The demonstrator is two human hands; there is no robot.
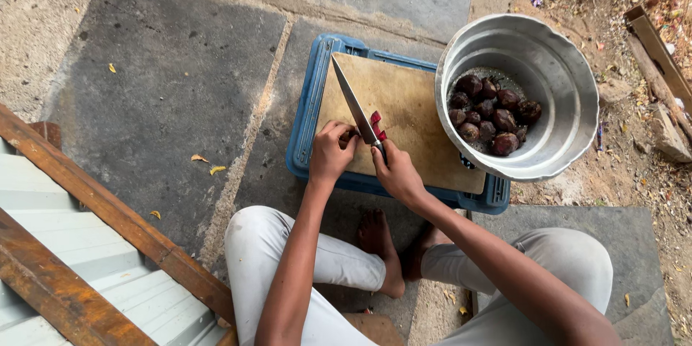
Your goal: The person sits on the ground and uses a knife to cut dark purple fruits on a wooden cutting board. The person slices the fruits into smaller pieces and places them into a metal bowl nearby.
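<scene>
A large dented metal basin (569, 79) sits at the right, overlapping the corner of a blue plastic crate (306, 122), and in its bottom lies a heap of dark round beets (490, 115). Grey stone slabs (173, 79) pave the ground, with a few dry yellow leaves (205, 163) scattered on them. At lower left, rusty brown beams (101, 205) cross pale corrugated sheeting (86, 245). Along the right edge runs bare earth with litter and a wooden plank (659, 50).
</scene>
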